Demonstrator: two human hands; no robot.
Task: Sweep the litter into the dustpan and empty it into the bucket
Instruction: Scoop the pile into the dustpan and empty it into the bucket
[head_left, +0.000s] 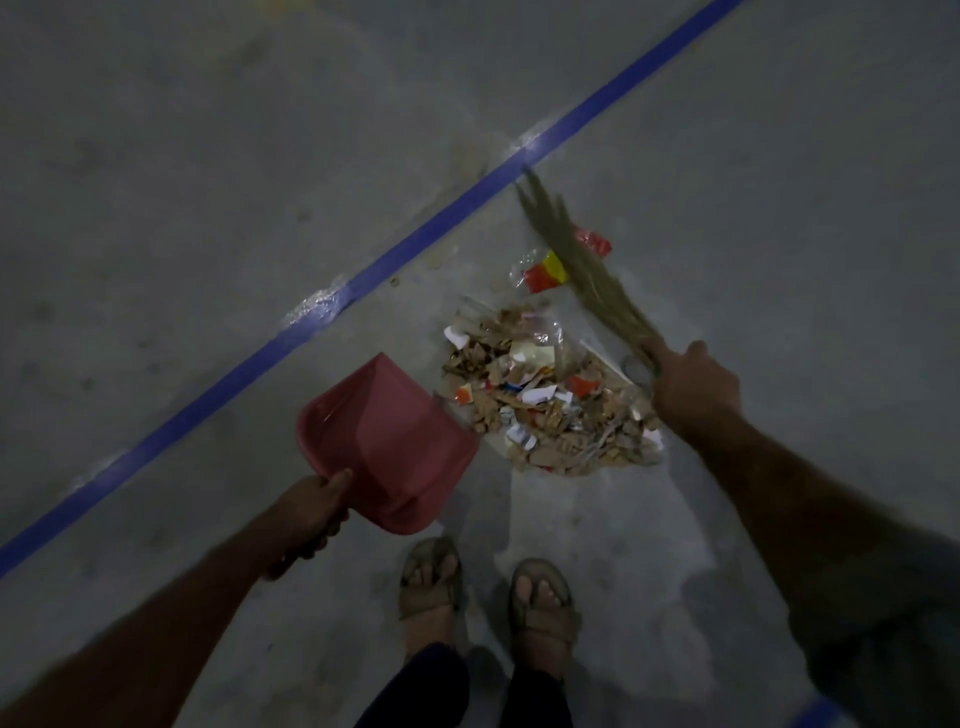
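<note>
Sweeping stage, early. The litter (550, 395) lies gathered in one heap on the floor (208, 182); none of it shows inside the dustpan (387, 441), whose pink tray looks bare. Judged from this, gathering is largely done, while pushing the heap in and emptying it are both left. The bucket is not in view.

The left hand (311, 512) curls round the dustpan's handle, holding the tray ahead of it with the open mouth turned toward the heap and close to its nearest scraps. Whether the lip touches the floor cannot be told.

The right hand (693, 384) grips the broom (576, 260) at its bound neck, fingers closed about it; the bristles fan forward beyond the hand, over a red-and-yellow wrapper (545, 273) lying apart from the heap, on its far side.

The heap sits between the two hands, just left of the right one. It is mixed: tan chips, white paper scraps, orange bits and clear plastic film, loosely piled with ragged edges.
</note>
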